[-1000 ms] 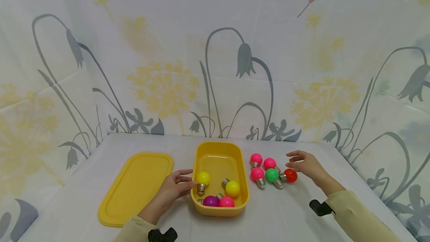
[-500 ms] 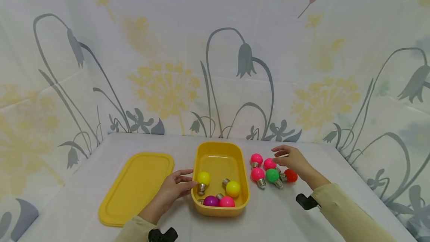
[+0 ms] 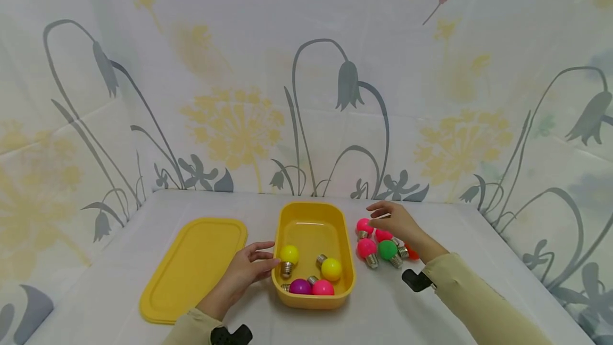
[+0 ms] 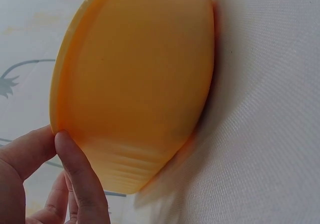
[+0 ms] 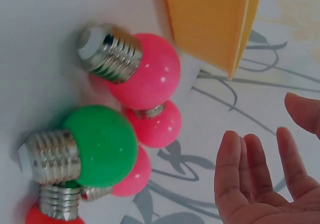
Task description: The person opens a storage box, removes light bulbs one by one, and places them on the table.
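Observation:
My left hand [image 3: 246, 269] is at the left side of a yellow plastic box [image 3: 313, 302], pinching its rim between thumb and finger in the left wrist view. Inside the box lie a yellow bulb [image 3: 289, 255], another yellow bulb [image 3: 331, 269], a purple bulb [image 3: 300, 286] and a pink bulb [image 3: 323, 287]. My right hand [image 3: 399, 225] hovers over the loose bulbs right of the box, fingers relaxed and holding nothing. Below it are a far pink bulb [image 3: 363, 225], a nearer pink bulb [image 3: 366, 247], a partly covered pink bulb [image 3: 383, 235], a green bulb [image 3: 387, 249] and a mostly hidden red bulb [image 3: 413, 252].
A flat yellow lid [image 3: 193, 270] lies on the white tablecloth [image 3: 378, 307] to the left of the box. Behind the table hangs a curtain [image 3: 230, 57] printed with grey and yellow flowers.
My right hand has moved left, from beside the red bulb to above the far pink bulb. The left hand, the box and the bulbs stay where they were.

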Motion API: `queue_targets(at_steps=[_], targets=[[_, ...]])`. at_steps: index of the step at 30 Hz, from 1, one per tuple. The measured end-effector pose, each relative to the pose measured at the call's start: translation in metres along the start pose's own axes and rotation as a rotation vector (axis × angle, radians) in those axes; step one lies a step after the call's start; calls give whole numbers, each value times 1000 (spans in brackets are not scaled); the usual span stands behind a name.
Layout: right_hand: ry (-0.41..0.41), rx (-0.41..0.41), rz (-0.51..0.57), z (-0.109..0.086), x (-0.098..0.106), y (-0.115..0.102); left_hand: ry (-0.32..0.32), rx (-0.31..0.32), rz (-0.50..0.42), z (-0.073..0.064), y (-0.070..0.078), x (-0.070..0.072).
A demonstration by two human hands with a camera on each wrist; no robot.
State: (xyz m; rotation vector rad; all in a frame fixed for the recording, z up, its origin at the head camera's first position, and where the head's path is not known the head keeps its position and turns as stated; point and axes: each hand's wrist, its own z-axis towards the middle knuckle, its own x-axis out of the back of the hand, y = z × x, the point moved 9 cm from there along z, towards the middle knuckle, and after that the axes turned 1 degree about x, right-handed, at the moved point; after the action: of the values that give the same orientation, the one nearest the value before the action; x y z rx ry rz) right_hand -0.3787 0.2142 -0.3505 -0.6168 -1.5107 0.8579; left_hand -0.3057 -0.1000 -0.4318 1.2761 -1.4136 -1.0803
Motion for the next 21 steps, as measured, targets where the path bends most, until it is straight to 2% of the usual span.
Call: queue_targets(at_steps=[21], targets=[[-48, 61, 21, 16, -45, -40, 4, 7, -30, 0, 0, 0]])
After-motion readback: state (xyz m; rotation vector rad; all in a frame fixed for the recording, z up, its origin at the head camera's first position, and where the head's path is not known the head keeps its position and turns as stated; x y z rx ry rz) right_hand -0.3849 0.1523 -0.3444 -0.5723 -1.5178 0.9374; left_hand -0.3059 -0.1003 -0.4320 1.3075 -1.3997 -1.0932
